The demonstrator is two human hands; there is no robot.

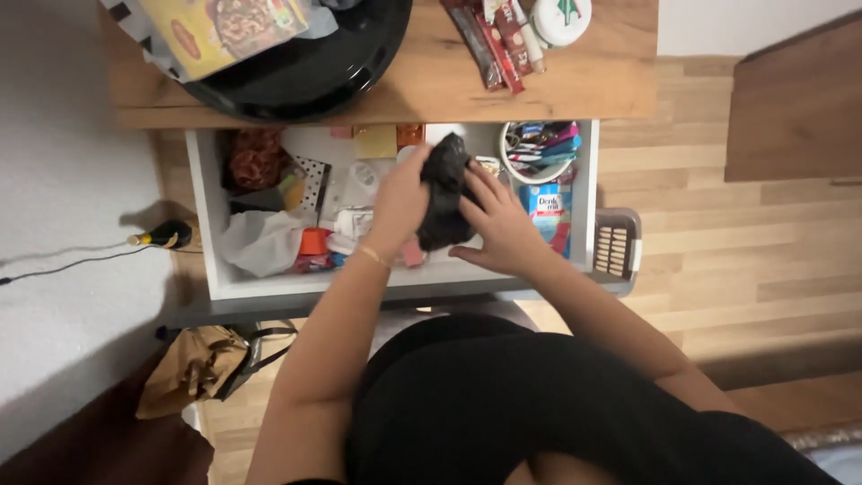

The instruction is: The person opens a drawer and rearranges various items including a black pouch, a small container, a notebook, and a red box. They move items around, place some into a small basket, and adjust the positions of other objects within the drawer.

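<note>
Black bundle (444, 190), crumpled plastic by its look, is held over the open white drawer (205, 216) between my 2 hands. Its long axis runs near to far, the far end rising to a narrow point toward the wooden tabletop (431, 85) and the near end broader, close to the drawer's front edge.

My left hand (400, 205) lies against the bundle's left side, fingers curled together onto it; the fingertips are hidden behind the material, so the exact grip cannot be told. My right hand (498, 224) lies against its right side, fingers (480, 184) slightly spread and pressed to the black surface, thumb toward the near end. The bundle thus sits between both palms, touching each.

Contents of the drawer, as seen: a white crumpled bag (262, 241) at the near left, a reddish net pouch (256, 157) at the far left, a small orange item (314, 241) just left of my left wrist, a white bowl of coloured packets (539, 148) at the far right, and a blue carton (548, 205) just right of my right hand.

On the tabletop: a black round pan (323, 63) with a yellow box (220, 31) on it, and red snack bars (498, 36) to the right. A brown paper bag (193, 368) lies on the floor at near left.
</note>
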